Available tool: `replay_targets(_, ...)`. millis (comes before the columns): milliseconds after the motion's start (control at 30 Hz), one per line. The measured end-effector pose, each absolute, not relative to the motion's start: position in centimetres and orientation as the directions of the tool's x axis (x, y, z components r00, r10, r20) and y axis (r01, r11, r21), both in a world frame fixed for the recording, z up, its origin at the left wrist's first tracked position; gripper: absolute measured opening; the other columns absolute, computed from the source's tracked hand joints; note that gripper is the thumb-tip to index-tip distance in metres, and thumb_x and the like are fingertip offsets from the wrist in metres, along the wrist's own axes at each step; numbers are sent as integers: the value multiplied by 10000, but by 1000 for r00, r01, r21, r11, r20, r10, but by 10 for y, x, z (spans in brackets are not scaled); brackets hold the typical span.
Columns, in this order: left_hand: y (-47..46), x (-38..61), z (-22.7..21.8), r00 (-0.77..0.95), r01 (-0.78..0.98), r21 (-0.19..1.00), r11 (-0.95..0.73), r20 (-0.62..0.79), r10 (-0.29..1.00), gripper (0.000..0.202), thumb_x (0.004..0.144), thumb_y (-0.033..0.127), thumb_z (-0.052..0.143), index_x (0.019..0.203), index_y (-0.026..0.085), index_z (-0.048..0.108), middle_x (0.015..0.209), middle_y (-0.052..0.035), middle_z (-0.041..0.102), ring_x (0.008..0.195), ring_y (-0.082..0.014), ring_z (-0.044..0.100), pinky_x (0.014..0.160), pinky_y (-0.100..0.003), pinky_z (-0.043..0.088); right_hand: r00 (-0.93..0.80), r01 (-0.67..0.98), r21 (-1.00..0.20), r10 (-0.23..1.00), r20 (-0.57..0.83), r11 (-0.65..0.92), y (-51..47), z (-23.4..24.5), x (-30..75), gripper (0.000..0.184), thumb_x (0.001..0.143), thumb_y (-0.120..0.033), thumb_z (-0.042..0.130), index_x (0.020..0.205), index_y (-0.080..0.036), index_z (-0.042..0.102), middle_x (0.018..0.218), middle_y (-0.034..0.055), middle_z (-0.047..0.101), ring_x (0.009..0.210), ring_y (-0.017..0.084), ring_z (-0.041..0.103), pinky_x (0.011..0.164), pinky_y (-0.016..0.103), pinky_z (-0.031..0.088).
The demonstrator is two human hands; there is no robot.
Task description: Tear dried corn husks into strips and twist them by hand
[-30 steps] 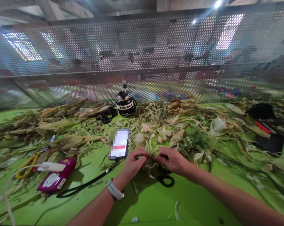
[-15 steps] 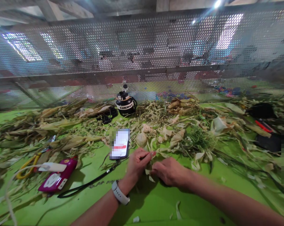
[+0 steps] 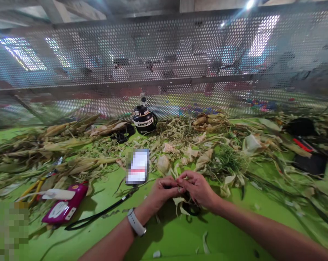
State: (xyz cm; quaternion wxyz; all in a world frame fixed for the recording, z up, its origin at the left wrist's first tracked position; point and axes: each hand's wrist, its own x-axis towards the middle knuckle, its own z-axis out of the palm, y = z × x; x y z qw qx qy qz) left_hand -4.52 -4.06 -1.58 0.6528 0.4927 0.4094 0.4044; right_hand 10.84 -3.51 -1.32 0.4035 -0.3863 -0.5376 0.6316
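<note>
My left hand and my right hand meet fingertip to fingertip over the green table, both pinched on a small piece of pale corn husk whose strips hang down between them. Black-handled scissors lie on the table just under my right hand, partly hidden by it. A white watch is on my left wrist. A phone with a lit screen lies just left of and beyond my left hand.
Dried corn husks and stalks cover the far half of the table. A black jug stands by the perforated metal screen. A magenta device and yellow-handled pliers lie left. Black pouches sit right.
My hands, apart half a second ago, have come back together on the husk piece. The right hand rose from the table, uncovering the scissors' handle.
</note>
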Motion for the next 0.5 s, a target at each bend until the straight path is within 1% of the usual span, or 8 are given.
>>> replay_targets(133, -41, -45, -20, 365, -212, 935, 285, -195, 910, 205, 590, 289, 797, 532, 148, 659, 621, -6, 585, 619, -125, 522, 640, -253, 417, -366, -80, -990, 928, -77, -114, -33, -18, 108, 393, 713, -542, 653, 750, -163, 555, 521, -52, 509, 398, 54, 367, 378, 186, 246)
replay_targets(267, -41, -45, -17, 369, -262, 891, 370, -262, 892, 214, 553, 254, 819, 569, 147, 634, 622, 7, 603, 616, -111, 530, 649, -241, 417, -366, -66, -988, 924, -106, -139, -33, -18, 108, 396, 736, -556, 623, 796, -179, 516, 491, -84, 468, 332, 35, 301, 327, 177, 204)
replay_targets(333, -40, -46, -14, 348, -267, 883, 387, -286, 893, 218, 543, 255, 821, 598, 145, 640, 613, 15, 599, 581, -96, 513, 612, -224, 402, -361, -55, -990, 927, -102, -131, -33, -17, 108, 401, 756, -569, 594, 811, -184, 497, 481, -96, 442, 323, 31, 286, 318, 174, 204)
replay_targets(433, -39, -47, -12, 321, -259, 888, 379, -291, 901, 218, 555, 277, 807, 607, 142, 644, 545, 36, 550, 498, -69, 440, 518, -199, 339, -351, -32, -995, 933, -73, -90, -32, -16, 111, 398, 790, -576, 547, 821, -183, 492, 484, -98, 416, 336, 33, 291, 329, 176, 230)
replay_targets(500, -38, -50, -12, 317, -245, 897, 368, -284, 905, 205, 579, 287, 786, 602, 143, 641, 517, 42, 520, 471, -63, 404, 489, -199, 306, -350, -1, -997, 934, -66, -71, -32, -15, 113, 399, 798, -583, 529, 822, -186, 489, 468, -105, 381, 332, 38, 296, 327, 178, 236)
